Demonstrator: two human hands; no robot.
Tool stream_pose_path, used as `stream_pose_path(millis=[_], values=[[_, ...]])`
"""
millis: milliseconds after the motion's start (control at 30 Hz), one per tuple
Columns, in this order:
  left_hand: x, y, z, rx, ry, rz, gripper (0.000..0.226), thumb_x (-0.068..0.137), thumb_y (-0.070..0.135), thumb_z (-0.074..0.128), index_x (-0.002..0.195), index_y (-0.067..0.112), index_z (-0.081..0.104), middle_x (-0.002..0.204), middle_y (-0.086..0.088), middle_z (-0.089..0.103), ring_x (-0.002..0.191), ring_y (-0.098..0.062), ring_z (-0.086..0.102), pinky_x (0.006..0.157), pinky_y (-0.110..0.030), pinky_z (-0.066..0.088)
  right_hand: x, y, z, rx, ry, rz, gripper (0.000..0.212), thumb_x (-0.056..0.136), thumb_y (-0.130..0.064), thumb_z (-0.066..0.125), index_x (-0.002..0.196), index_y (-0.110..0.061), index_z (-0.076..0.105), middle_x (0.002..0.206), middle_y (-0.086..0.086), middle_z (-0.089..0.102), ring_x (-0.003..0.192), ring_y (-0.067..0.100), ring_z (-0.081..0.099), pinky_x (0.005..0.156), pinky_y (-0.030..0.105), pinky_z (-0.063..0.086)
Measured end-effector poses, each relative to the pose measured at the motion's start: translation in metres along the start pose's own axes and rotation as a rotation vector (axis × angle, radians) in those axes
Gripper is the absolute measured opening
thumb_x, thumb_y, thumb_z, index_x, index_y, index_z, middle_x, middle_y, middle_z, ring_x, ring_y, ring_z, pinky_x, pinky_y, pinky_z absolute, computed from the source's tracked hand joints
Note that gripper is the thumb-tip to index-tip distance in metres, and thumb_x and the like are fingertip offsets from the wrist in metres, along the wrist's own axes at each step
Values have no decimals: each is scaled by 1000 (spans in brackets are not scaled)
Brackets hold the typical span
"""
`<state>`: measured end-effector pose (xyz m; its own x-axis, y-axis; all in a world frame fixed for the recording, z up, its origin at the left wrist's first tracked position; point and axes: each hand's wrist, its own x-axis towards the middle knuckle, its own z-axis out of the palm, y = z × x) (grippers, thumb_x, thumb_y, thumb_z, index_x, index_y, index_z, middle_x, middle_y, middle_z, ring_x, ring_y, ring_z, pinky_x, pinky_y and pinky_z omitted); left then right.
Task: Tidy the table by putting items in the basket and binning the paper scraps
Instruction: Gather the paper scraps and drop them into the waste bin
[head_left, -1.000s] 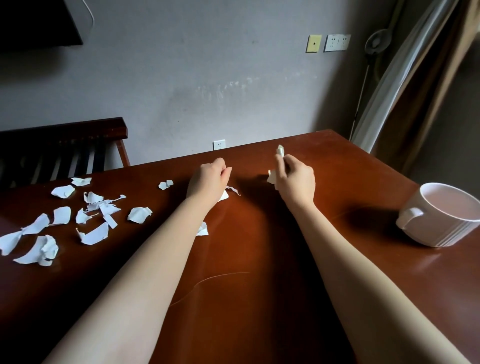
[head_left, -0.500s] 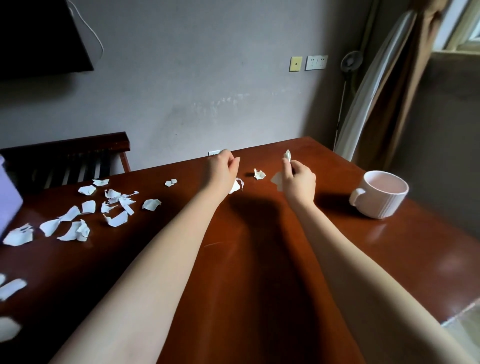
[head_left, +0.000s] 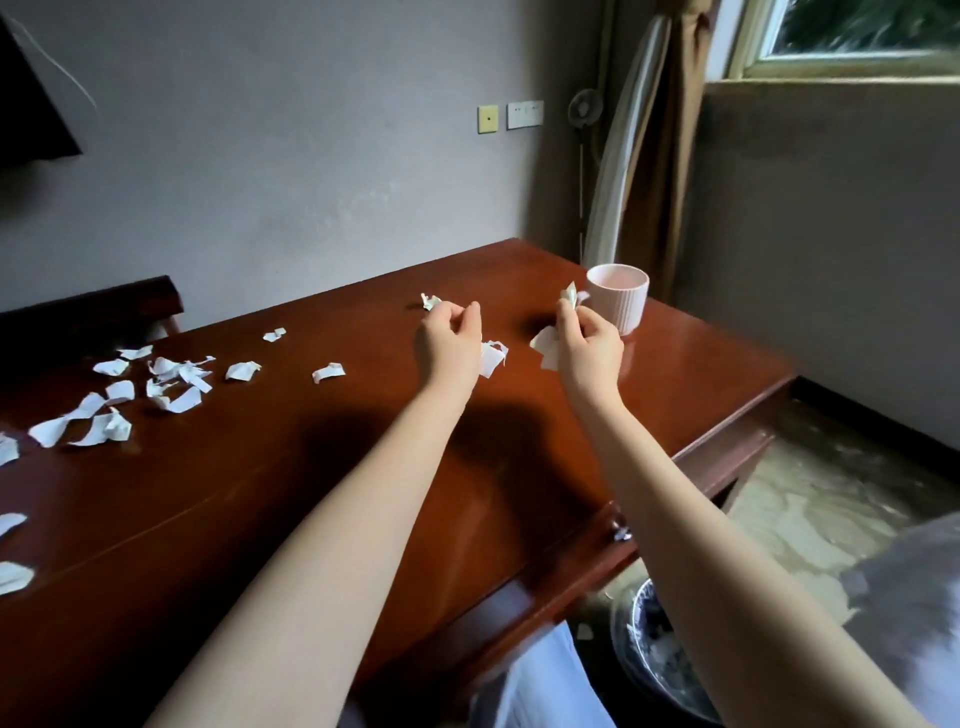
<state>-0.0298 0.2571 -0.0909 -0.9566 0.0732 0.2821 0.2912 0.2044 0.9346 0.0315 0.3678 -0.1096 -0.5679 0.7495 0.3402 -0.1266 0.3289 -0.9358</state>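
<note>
My left hand is raised above the dark wooden table, fingers pinched around white paper scraps that stick out below and above the fist. My right hand hovers beside it, closed on more white scraps, one poking up at the fingertips. Several torn paper scraps lie scattered over the left part of the table, with single pieces nearer the middle. A pale pink ribbed mug stands just behind my right hand. A bin with a dark liner and paper inside sits on the floor under the table's right edge.
The table's right edge and corner are close by my right arm. A dark wooden chair back stands at the far left side. A wall, curtain and window lie beyond the table. The floor to the right is pale.
The view has swung to the right, bringing the bin and floor into sight. Both hands have lifted off the table with their scraps and now sit nearer the mug.
</note>
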Motion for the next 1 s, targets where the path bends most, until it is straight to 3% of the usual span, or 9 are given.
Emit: stream_pose_path(millis=[67,133,400,467,567,667,767,867,1000], values=[[-19,2,14,-46,-12,-24,25,91,22,55,69,11,51,74,-5,59,72,-21,54,73,-36,49,-9,4,-21,36,45,11,42,98,-29,48,61,-11,49,60,0,49,56,6,40,50,15,33],[-40,8,29,-68,-33,-46,23,91,25,54,74,10,54,79,-4,61,76,-21,57,76,-37,51,-17,10,-43,45,108,9,40,98,-30,48,64,-8,50,62,5,47,58,8,37,53,22,30],[-126,28,97,-147,-241,-104,22,95,27,51,84,10,58,75,6,56,71,-8,53,69,-23,48,-41,49,-129,187,393,98,41,97,-26,48,59,-15,40,56,0,35,53,7,30,51,24,26],[-144,29,118,-174,-299,-129,23,95,27,51,83,9,58,73,5,56,68,-8,52,61,-20,45,-46,63,-148,205,448,129,41,98,-24,47,58,-15,39,56,0,34,52,7,29,50,24,25],[-169,23,147,-176,-380,-183,22,93,25,53,79,9,58,69,5,56,68,-12,53,68,-27,48,-52,89,-175,201,515,204,43,98,-22,46,56,-18,38,54,-4,36,49,5,29,49,22,25],[-191,6,175,-160,-466,-223,27,91,25,55,67,13,53,63,3,55,63,-15,51,64,-30,46,-56,128,-198,205,560,300,42,96,-26,46,55,-20,40,55,-2,38,54,10,33,55,27,29],[-211,-20,196,-126,-534,-274,27,90,21,55,66,12,51,59,2,49,59,-14,44,60,-27,39,-63,167,-215,145,588,392,39,92,-34,45,56,-19,43,56,-1,40,57,19,38,60,37,34],[-227,-47,215,-70,-577,-331,23,91,17,54,70,8,52,59,3,48,56,-10,42,52,-19,37,-71,203,-227,125,608,489,41,96,-29,45,57,-19,45,55,-3,41,54,13,40,61,36,40],[-234,-82,231,58,-648,-377,26,91,17,54,67,9,52,62,2,51,60,-12,45,60,-26,40,-80,246,-232,31,605,618,43,96,-29,45,55,-21,34,55,-2,34,57,13,33,59,30,30]])
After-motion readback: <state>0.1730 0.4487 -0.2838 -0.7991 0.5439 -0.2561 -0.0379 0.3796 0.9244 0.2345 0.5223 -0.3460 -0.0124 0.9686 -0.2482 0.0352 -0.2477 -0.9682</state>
